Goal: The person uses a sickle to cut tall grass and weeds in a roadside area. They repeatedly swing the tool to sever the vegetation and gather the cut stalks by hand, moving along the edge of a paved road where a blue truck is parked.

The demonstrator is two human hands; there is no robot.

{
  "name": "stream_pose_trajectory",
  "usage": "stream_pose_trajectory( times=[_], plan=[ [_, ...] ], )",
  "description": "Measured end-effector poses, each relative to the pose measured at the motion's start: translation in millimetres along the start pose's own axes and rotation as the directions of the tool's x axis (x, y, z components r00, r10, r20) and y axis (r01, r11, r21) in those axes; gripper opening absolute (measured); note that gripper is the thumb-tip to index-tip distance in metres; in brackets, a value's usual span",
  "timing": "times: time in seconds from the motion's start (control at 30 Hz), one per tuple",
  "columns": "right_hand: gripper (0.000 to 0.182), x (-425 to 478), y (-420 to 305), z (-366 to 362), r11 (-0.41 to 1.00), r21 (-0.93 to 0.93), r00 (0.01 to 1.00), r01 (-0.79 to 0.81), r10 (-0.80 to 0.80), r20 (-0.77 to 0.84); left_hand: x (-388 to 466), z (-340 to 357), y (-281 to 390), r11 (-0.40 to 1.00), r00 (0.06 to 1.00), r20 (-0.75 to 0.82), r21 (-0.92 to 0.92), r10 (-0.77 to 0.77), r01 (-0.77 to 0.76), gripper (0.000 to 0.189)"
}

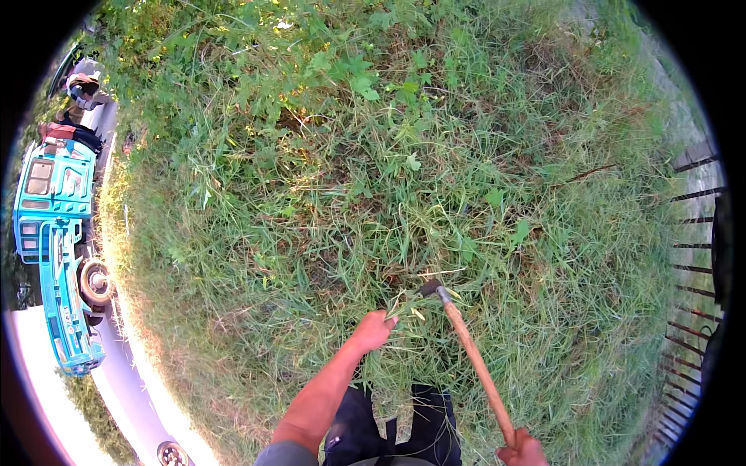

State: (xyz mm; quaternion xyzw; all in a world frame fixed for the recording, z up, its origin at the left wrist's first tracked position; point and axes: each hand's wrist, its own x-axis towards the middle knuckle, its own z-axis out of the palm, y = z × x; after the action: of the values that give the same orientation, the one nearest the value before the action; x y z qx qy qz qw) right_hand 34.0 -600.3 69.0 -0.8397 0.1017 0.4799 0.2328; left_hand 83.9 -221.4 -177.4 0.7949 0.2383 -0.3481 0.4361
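My left hand (375,331) is closed around several green grass blades (402,311), low in the middle of the head view. At the bottom right, my right hand (523,448) grips the end of a long wooden handle. The handle belongs to a hoe-like hand tool (478,361) with a metal socket and a small dark head. That head rests among the grass a little up and right of my left hand. Grass hides part of its edge, so its exact shape cannot be told.
Tangled grass and leafy weeds (361,81) cover the ground. On the left run a road (119,373) and a blue truck (61,204), with two people beyond it. A barred metal fence (693,268) stands on the right. My dark trousers (434,419) show below.
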Motion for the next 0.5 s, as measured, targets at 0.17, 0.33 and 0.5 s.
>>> stream_pose_trajectory(
  times=[0.17,0.33,0.5],
  plan=[
    [0.018,-81,14,-88,0.996,0.056,0.998,-0.062,0.061,0.025,-13,-42,-5,0.953,0.992,-0.129,-0.296,0.018,-0.055,0.029],
    [0.021,-84,-50,-98,0.999,0.022,0.999,-0.037,0.036,0.032,-47,-98,20,0.902,0.992,-0.063,-0.425,-0.112,0.075,0.030],
    [0.023,-55,-49,-63,0.985,-0.007,0.983,0.174,-0.174,0.062,-83,-112,32,0.932,0.983,-0.103,-0.348,-0.150,0.106,0.031]
  ],
)
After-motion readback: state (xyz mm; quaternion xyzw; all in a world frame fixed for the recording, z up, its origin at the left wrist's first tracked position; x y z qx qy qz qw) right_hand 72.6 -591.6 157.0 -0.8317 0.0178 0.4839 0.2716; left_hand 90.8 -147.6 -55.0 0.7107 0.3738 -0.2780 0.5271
